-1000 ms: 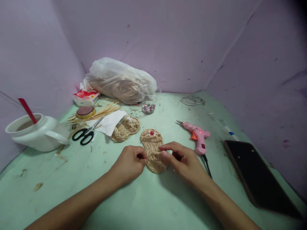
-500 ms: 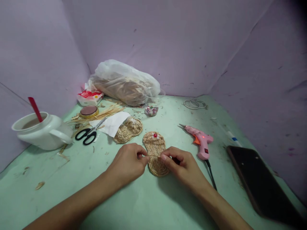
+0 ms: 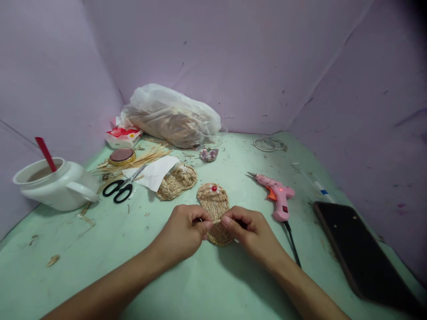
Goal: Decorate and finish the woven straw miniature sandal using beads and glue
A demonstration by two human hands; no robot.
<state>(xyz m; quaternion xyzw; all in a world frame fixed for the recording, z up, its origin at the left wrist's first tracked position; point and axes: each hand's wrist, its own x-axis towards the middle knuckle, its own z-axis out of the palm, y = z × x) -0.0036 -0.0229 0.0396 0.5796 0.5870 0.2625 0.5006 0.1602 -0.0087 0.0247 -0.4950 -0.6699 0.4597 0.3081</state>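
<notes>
A small woven straw slipper (image 3: 214, 204) lies upright in front of me, sole down, with a red bead among pale beads on its strap. Above its middle, a short length of thin straw cord (image 3: 217, 221) runs between my hands. My left hand (image 3: 187, 232) pinches one end between thumb and finger, and my right hand (image 3: 249, 229) pinches the other. Both hands hide parts of the slipper's edges. Beyond my left hand sits a second straw slipper (image 3: 173, 184), partly covered by white paper (image 3: 156, 172).
A pink glue gun (image 3: 280, 195) with its light on lies right, near a dark phone (image 3: 360, 253). Black-handled scissors (image 3: 122, 193) and a white pot (image 3: 75, 191) stand left. Behind are a round tin (image 3: 122, 156), straw strands, a bead dish (image 3: 208, 154) and a plastic bag (image 3: 173, 115).
My left hand has shifted right toward my right hand, so less cord shows between them. The view has moved slightly; the slippers and glue gun lie as before.
</notes>
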